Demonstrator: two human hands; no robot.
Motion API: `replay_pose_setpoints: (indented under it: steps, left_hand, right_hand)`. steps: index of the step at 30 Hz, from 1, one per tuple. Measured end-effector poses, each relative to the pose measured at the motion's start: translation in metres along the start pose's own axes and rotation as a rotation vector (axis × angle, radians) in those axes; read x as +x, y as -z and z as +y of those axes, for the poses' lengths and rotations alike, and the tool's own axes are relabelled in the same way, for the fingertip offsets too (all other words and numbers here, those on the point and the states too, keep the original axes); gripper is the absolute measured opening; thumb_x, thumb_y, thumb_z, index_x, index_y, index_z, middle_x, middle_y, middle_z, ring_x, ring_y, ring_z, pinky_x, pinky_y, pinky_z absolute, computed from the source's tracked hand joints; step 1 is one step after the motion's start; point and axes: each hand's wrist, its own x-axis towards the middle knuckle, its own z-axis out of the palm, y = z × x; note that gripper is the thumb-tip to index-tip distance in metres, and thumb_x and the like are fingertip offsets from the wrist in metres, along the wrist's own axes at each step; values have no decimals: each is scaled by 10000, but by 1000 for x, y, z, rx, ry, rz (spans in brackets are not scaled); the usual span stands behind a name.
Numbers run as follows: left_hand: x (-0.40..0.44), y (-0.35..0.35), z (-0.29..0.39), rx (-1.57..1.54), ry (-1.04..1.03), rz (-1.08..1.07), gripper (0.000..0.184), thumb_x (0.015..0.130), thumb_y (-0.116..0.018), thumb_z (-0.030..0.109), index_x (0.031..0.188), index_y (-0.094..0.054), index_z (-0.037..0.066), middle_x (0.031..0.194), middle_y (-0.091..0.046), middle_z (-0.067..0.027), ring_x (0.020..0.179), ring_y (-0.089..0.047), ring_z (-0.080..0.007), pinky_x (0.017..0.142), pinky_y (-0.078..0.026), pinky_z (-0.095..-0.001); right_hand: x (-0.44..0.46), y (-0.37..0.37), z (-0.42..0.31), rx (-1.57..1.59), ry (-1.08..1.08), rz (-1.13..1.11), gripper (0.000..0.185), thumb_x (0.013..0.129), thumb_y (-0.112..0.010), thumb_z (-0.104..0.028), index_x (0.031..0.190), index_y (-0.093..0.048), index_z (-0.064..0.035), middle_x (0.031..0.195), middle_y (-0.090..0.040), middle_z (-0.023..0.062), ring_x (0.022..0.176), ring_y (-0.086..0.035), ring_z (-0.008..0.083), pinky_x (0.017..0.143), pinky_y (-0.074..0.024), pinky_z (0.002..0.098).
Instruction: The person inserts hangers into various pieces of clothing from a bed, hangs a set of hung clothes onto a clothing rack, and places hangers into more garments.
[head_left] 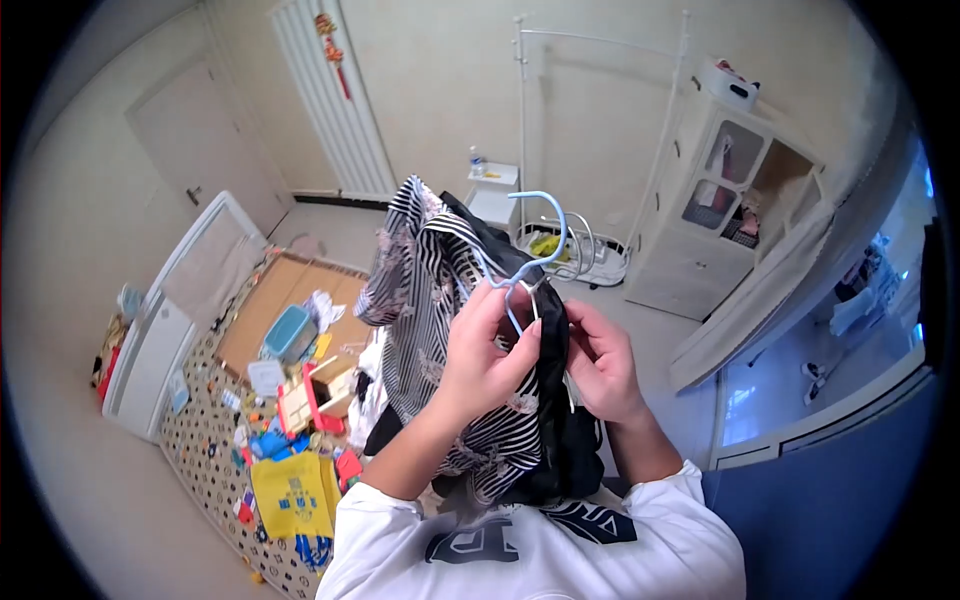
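In front of my chest hangs a black-and-white striped garment [410, 340] with a floral pattern, on a light blue hanger [545, 258]. My left hand [488, 345] is closed round the lower neck of the blue hanger, thumb and fingers pinched together. Just right of it, my right hand [603, 362] has its fingers curled at the edge of a black garment [553, 370], beside the striped one. Silvery hanger hooks show behind the blue one. What lies between the right fingertips is partly hidden.
At the left, a bed with a white headboard [150, 370] holds a blue basin [289, 332], a yellow bag [293, 495] and scattered toys. A white cabinet [690, 260] and a grey curtain [800, 260] stand right. A white rack [524, 110] is behind.
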Motion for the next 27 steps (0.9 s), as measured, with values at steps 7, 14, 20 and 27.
replay_pose_setpoints:
  steps: [7, 14, 20, 27]
  left_hand:
    - [113, -83, -79, 129, -4, -54, 245, 862, -570, 33, 1096, -554, -37, 995, -527, -117, 858, -552, -212, 769, -462, -296]
    - [210, -137, -169, -76, 33, -100, 287, 930, -562, 33, 1209, -527, -25, 1082, -534, -62, 990, -546, -158, 892, -449, -275]
    - [280, -179, -275, -360, 99, -88, 314, 962, -570, 42, 1270, -530, -10, 1136, -524, -13, 1055, -518, -98, 941, -414, -241]
    - [391, -208, -408, -407, 106, -7, 298, 914, -569, 20, 1204, -596, -41, 1015, -574, -116, 957, -586, -212, 851, -477, -302]
  right_hand:
    - [82, 126, 42, 19, 23, 80, 267, 1026, -485, -38, 1280, -503, 44, 1171, -612, 77, 1059, -597, 120, 931, -480, 274]
    - [167, 214, 85, -8, 64, 206, 272, 1020, -485, -25, 1282, -511, 39, 1210, -603, 85, 1117, -580, 131, 989, -448, 276]
    - [244, 281, 140, -61, 104, 288, 278, 1026, -493, -42, 1289, -516, 47, 1228, -610, 91, 1124, -579, 137, 997, -443, 278]
    - [367, 368, 221, -139, 76, 358, 268, 1036, -489, -51, 1279, -537, 50, 1224, -633, 85, 1129, -594, 139, 991, -450, 277]
